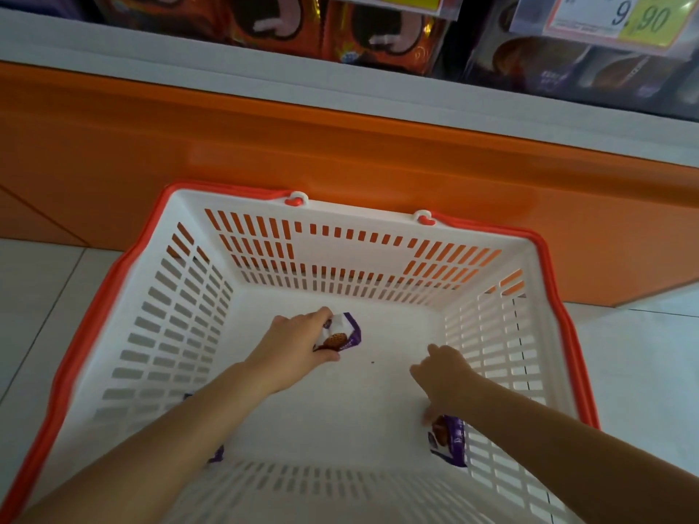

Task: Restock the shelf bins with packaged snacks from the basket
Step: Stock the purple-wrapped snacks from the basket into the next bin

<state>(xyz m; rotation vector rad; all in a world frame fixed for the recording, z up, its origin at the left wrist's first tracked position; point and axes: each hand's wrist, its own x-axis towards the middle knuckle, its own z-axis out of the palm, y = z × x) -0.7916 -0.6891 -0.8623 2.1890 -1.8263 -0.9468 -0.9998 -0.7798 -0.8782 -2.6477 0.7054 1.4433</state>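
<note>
A shop: price tag (620,17) above stocked shelf (340,81), shopping basket (125,266)

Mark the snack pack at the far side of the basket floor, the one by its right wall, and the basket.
Far snack pack (340,338), head view, printed front.
Right-wall snack pack (450,440), head view, purple wrapper.
Basket (351,251), head view, plain panel of far wall.

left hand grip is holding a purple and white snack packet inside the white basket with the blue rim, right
Not quite. The head view shows that the rim of the basket is orange-red, not blue. The rest holds: the left hand grip holds a purple and white snack packet inside the white basket.
</note>
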